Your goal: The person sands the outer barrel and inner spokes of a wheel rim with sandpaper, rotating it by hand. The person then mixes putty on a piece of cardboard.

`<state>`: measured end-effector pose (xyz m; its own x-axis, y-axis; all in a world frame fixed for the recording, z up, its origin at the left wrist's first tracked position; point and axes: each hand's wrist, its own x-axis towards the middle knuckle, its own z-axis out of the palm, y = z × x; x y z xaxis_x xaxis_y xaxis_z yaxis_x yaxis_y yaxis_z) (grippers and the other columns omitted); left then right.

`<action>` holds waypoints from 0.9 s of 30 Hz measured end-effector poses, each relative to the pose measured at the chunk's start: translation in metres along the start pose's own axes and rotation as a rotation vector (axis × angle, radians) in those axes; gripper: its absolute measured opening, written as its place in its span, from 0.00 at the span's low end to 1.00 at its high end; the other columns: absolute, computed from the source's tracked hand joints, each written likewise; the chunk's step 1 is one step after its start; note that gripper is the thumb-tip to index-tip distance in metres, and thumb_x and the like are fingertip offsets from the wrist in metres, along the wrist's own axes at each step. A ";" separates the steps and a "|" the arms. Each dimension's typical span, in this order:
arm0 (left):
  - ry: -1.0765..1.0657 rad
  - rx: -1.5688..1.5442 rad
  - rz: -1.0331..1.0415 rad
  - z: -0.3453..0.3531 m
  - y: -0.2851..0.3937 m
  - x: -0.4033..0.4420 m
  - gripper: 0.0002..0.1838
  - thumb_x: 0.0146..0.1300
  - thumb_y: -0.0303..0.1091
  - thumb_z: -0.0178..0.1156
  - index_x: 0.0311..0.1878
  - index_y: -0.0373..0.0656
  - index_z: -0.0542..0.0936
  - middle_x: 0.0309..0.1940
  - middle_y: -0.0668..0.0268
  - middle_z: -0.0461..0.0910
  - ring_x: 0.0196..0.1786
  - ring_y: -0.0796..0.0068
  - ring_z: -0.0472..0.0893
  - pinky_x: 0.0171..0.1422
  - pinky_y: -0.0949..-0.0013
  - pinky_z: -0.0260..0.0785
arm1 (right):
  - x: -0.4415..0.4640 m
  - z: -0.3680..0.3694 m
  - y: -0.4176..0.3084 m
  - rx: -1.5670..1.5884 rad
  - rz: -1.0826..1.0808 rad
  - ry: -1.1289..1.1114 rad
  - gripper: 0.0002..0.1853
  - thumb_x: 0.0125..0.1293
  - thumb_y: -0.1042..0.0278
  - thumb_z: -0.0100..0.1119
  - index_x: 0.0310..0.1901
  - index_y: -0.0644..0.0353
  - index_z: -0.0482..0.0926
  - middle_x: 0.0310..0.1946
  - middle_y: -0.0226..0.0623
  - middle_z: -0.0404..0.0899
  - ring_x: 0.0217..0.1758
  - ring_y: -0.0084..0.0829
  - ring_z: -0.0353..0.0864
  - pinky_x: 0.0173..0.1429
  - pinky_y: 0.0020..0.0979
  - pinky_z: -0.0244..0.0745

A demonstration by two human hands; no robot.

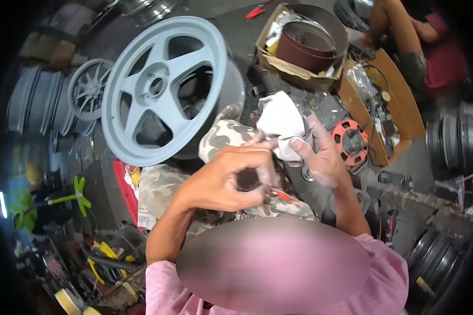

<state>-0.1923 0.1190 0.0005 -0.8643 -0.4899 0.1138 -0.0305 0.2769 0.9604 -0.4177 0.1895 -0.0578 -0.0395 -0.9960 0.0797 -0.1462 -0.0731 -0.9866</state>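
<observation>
My right hand (pixel 323 157) grips a bunched white cloth (pixel 281 118), its thumb pressed on the near fold. Part of a shiny round item shows beneath the cloth; what it is cannot be made out. My left hand (pixel 231 176) is beside the cloth, its fingers and thumb curled into a ring. Some of its fingertips reach the cloth's lower left edge. A small orange-red item (pixel 281 195) lies by its thumb, over my camouflage trousers (pixel 226 137); whether the hand holds it is unclear.
A large grey-blue wheel rim (pixel 194 123) leans at my left knee. Ahead stands a box (pixel 294 76) with a brown abrasive roll (pixel 305 50). To the right are a red reel (pixel 351 140), a cardboard box of parts (pixel 404 113) and a seated person (pixel 444 58). More rims (pixel 34 100) stand left.
</observation>
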 end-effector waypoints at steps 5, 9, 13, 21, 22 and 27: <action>-0.047 -0.067 -0.046 0.010 0.006 -0.004 0.05 0.50 0.21 0.64 0.31 0.37 0.77 0.35 0.60 0.81 0.41 0.62 0.82 0.53 0.62 0.73 | 0.010 0.030 0.007 0.067 -0.064 0.090 0.14 0.76 0.64 0.61 0.51 0.67 0.74 0.35 0.36 0.81 0.38 0.23 0.75 0.45 0.32 0.75; -0.016 0.021 -0.043 0.011 0.011 -0.010 0.08 0.49 0.22 0.64 0.33 0.36 0.78 0.37 0.60 0.77 0.42 0.60 0.81 0.49 0.62 0.72 | 0.014 0.035 0.006 -0.049 -0.050 0.143 0.11 0.74 0.67 0.63 0.43 0.66 0.73 0.26 0.33 0.78 0.31 0.19 0.70 0.35 0.31 0.70; 0.056 0.139 0.002 0.015 0.009 -0.019 0.10 0.48 0.24 0.65 0.35 0.36 0.78 0.41 0.58 0.78 0.44 0.57 0.80 0.51 0.61 0.71 | 0.022 0.031 0.011 -0.193 -0.119 0.099 0.12 0.74 0.66 0.63 0.43 0.67 0.74 0.25 0.36 0.78 0.29 0.26 0.72 0.36 0.34 0.71; 0.300 -0.327 -0.106 -0.016 0.015 -0.032 0.05 0.62 0.25 0.68 0.35 0.37 0.80 0.59 0.51 0.82 0.57 0.76 0.80 0.64 0.67 0.74 | 0.032 -0.021 0.032 -0.571 -0.077 0.377 0.17 0.80 0.59 0.54 0.49 0.68 0.80 0.41 0.43 0.78 0.46 0.35 0.77 0.56 0.37 0.71; 0.306 -0.329 -0.104 -0.015 0.012 -0.029 0.05 0.62 0.25 0.68 0.35 0.37 0.80 0.59 0.51 0.82 0.57 0.76 0.80 0.64 0.67 0.74 | 0.035 -0.022 0.018 -0.574 -0.080 0.372 0.17 0.80 0.59 0.54 0.49 0.68 0.80 0.41 0.43 0.78 0.46 0.35 0.77 0.56 0.37 0.71; 0.298 -0.351 -0.136 -0.023 0.016 -0.034 0.07 0.61 0.27 0.70 0.38 0.35 0.83 0.60 0.46 0.80 0.56 0.68 0.84 0.64 0.66 0.76 | 0.063 0.021 -0.049 0.656 -0.048 -0.234 0.22 0.84 0.58 0.42 0.54 0.70 0.79 0.53 0.40 0.74 0.48 0.31 0.76 0.56 0.35 0.72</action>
<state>-0.1519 0.1205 0.0181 -0.6810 -0.7323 0.0001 0.0828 -0.0768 0.9936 -0.3925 0.1293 -0.0077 0.1772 -0.9702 0.1654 0.4876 -0.0595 -0.8710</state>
